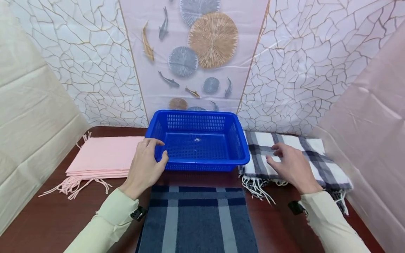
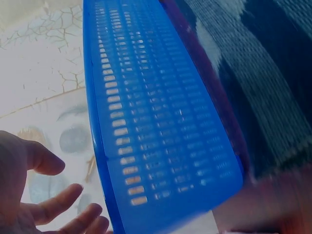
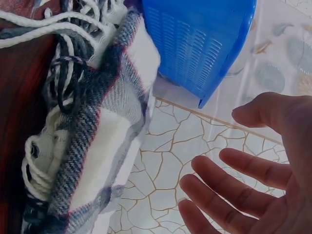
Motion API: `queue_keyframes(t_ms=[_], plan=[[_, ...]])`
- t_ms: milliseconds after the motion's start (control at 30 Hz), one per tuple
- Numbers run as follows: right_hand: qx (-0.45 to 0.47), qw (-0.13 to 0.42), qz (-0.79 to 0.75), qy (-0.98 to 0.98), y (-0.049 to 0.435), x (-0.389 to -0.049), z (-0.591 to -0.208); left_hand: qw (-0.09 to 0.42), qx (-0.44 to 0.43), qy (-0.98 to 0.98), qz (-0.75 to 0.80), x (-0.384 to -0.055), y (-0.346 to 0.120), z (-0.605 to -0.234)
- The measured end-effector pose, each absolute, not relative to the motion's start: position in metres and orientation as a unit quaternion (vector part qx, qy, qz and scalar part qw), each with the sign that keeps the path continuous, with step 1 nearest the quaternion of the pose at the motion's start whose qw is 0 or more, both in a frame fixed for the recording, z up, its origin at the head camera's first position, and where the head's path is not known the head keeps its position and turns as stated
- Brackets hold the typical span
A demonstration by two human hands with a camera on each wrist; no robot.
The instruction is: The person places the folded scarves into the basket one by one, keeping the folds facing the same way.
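An empty blue plastic basket (image 1: 202,162) with slotted walls stands at the back middle of the table. My left hand (image 1: 145,167) hovers by its left front corner, thumb and fingers apart and loosely bent. In the left wrist view those fingers (image 2: 53,207) are beside the basket's rim (image 2: 97,131) and hold nothing. Over the folded black-and-white checked scarf (image 1: 322,163) on the right hangs my right hand (image 1: 294,168), its fingers spread and relaxed. The right wrist view shows that palm empty, with the scarf's fringed edge (image 3: 83,156) off to one side.
A folded pink fringed scarf (image 1: 104,154) lies on the left of the dark wooden table (image 1: 41,218). Close in front of the basket is a folded navy and grey striped cloth (image 1: 197,223). A patterned curtain (image 1: 95,70) hangs behind, with pale cloth walls at both sides.
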State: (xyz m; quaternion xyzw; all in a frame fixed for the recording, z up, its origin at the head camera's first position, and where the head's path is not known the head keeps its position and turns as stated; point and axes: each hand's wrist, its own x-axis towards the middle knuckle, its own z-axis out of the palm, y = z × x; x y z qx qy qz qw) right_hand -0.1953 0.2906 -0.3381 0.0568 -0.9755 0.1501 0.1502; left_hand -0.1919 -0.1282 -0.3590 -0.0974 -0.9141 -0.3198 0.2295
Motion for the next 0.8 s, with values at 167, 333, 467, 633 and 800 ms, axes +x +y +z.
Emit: queue_keyframes(t_ms=[167, 333, 467, 633, 800], plan=[[0.043, 0.165, 0.161, -0.972, 0.291, -0.197, -0.335, 0.217, -0.101, -0.907, -0.347, -0.195, -0.119, -0.355], [0.029, 0.167, 0.169, -0.971, 0.293, -0.194, -0.334, 0.205, -0.106, -0.902, -0.366, -0.196, -0.109, -0.355], [0.033, 0.175, 0.169, -0.969, 0.296, -0.195, -0.335, 0.200, -0.109, -0.900, -0.371, -0.195, -0.104, -0.355], [0.030, 0.177, 0.163, -0.970, 0.302, -0.198, -0.336, 0.202, -0.115, -0.895, -0.382, -0.195, -0.097, -0.354], [0.019, 0.182, 0.163, -0.970, 0.312, -0.200, -0.337, 0.197, -0.119, -0.893, -0.387, -0.195, -0.090, -0.355]])
